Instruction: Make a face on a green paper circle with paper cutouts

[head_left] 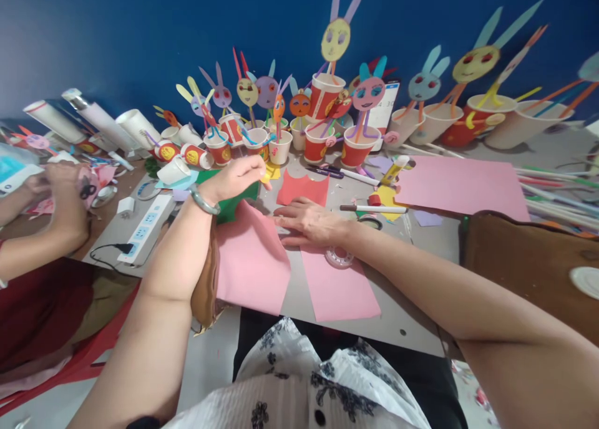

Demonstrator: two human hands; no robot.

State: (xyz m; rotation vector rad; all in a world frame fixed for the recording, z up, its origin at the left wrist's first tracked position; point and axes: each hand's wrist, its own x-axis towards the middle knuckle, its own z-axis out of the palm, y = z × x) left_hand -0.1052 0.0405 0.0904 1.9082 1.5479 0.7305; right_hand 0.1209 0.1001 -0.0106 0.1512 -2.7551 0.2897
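Note:
My right hand [309, 224] lies flat, fingers stretched out, on a pink paper sheet [339, 289] on the grey table [402, 320]. A second pink piece [253, 260] lies just left of it, its upper edge raised. My left hand [236, 176], with a bangle on the wrist, hovers above that piece with fingers curled together near a small yellow scrap [271, 173]; what they pinch is too small to name. A roll of tape [339, 257] sits under my right wrist.
Several paper cups with paper bunny faces on straws [322, 92] crowd the back of the table. A large pink sheet [463, 186], glue stick [393, 170], pens [372, 209], red paper [303, 189], power strip [145, 226] and brown bag [528, 260] surround me. Another person's arms [51, 217] work at left.

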